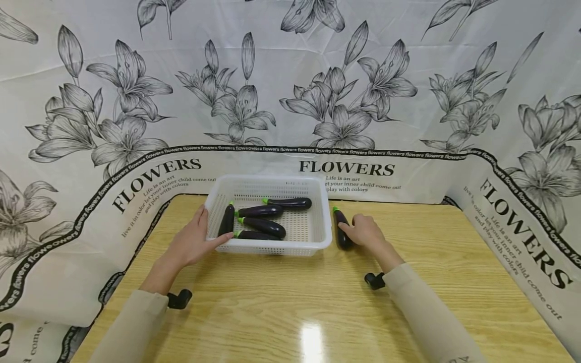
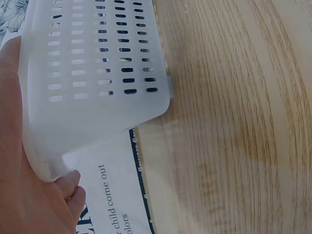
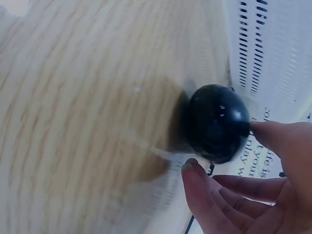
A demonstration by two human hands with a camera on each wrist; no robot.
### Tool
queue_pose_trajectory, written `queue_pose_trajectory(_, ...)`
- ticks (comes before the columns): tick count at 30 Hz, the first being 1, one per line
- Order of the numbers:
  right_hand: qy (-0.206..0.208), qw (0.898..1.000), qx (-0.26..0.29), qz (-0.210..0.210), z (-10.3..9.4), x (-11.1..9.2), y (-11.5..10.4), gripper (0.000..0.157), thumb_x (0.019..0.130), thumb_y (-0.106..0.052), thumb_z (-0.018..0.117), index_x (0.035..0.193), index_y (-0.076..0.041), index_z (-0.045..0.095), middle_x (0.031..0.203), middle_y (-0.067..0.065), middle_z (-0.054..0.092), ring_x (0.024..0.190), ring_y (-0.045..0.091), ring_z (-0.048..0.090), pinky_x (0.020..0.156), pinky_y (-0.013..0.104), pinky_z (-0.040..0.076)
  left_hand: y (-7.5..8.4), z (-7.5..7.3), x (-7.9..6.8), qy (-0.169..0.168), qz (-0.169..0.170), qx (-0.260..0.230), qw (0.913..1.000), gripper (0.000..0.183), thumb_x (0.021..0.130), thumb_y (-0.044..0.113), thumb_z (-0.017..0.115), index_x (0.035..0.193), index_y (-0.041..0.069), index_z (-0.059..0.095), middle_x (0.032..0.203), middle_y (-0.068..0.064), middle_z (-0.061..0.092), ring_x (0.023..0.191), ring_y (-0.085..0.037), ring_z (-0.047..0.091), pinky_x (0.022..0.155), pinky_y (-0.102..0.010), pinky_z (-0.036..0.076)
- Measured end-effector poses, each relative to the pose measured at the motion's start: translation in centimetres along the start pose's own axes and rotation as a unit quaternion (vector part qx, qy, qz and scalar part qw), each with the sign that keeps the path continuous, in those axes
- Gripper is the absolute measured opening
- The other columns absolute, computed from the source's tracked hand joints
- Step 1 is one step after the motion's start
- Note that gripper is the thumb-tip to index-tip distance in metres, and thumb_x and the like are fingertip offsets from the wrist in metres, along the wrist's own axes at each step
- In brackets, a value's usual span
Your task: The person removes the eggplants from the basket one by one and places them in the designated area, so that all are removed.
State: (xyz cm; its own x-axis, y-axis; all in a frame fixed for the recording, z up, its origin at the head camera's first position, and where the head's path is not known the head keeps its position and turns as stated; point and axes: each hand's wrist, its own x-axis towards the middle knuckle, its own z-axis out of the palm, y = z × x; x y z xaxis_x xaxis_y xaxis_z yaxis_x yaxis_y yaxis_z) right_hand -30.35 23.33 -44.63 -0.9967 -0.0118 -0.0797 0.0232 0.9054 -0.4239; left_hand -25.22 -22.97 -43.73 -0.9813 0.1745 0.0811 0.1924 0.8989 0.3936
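A white perforated plastic basket (image 1: 277, 245) stands on the table towards the back, slightly left of centre. My left hand (image 1: 192, 238) grips its left end, thumb over the front rim; the left wrist view shows curled fingertips (image 2: 73, 187) at the rim's corner. Several dark purple eggplants (image 1: 263, 227) with green stem ends lie inside. Just right of the basket, another eggplant (image 1: 341, 229) lies lengthwise away from me. My right hand (image 1: 366, 233) pinches this one from its right side. Its rounded end (image 3: 217, 124) sits between thumb and fingers in the right wrist view.
The wood-grain table (image 1: 272, 312) extends around the basket. A white cloth printed with flowers and lettering (image 1: 345, 169) hangs behind and at both sides. Black wrist-worn devices (image 1: 180, 299) show at both wrists.
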Motion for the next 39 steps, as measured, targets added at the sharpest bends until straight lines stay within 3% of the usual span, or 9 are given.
queue_pose_trajectory(5,-0.007,1.0,-0.001,-0.003,-0.9,-0.8,0.0,0.057,0.103,-0.041,0.056,0.125,0.012,0.059,0.119,0.032,0.065,0.099,0.041,0.065,0.083,0.051,0.054,0.0,0.0,-0.1,-0.003,0.002,-0.002,1.0,0.125,0.089,0.083,0.047,0.161,-0.007,-0.001,0.169,-0.025,-0.002,0.146,-0.053,0.028,0.111,-0.066,0.035)
queue_pose_trajectory(9,-0.009,1.0,0.002,-0.018,-1.8,-1.3,0.1,0.057,0.104,-0.039,0.054,0.13,0.011,0.057,0.125,0.032,0.063,0.112,0.045,0.062,0.091,0.056,0.052,0.1,-0.2,-0.1,-0.003,0.006,-0.005,1.0,0.124,0.09,0.082,0.047,0.16,-0.007,-0.002,0.169,-0.025,-0.003,0.147,-0.053,0.026,0.113,-0.066,0.033)
queue_pose_trajectory(24,-0.021,0.995,0.013,-0.099,-4.3,-2.0,-1.0,0.054,0.103,-0.03,0.057,0.135,0.013,0.054,0.119,0.032,0.065,0.107,0.045,0.064,0.088,0.057,0.054,0.4,-0.7,0.0,-0.013,0.002,0.0,0.9999,0.123,0.09,0.081,0.047,0.16,-0.009,0.0,0.169,-0.026,-0.004,0.147,-0.053,0.026,0.113,-0.065,0.034)
queue_pose_trajectory(30,-0.027,0.988,0.041,-0.147,-4.3,-2.4,-2.0,0.057,0.103,-0.028,0.06,0.142,0.012,0.048,0.131,0.037,0.058,0.113,0.049,0.062,0.091,0.057,0.055,0.4,-0.7,0.1,-0.012,0.002,0.002,0.9999,0.124,0.09,0.082,0.047,0.16,-0.009,0.001,0.169,-0.025,-0.003,0.147,-0.053,0.025,0.113,-0.065,0.034)
queue_pose_trajectory(39,0.006,0.972,0.088,-0.218,-4.1,-2.3,-4.7,0.048,0.099,-0.02,0.066,0.136,0.01,0.057,0.126,0.029,0.063,0.11,0.042,0.063,0.093,0.055,0.054,0.3,-0.5,0.3,-0.009,0.0,0.007,0.9999,0.124,0.09,0.083,0.046,0.16,-0.009,0.001,0.169,-0.024,-0.004,0.148,-0.052,0.025,0.114,-0.064,0.034)
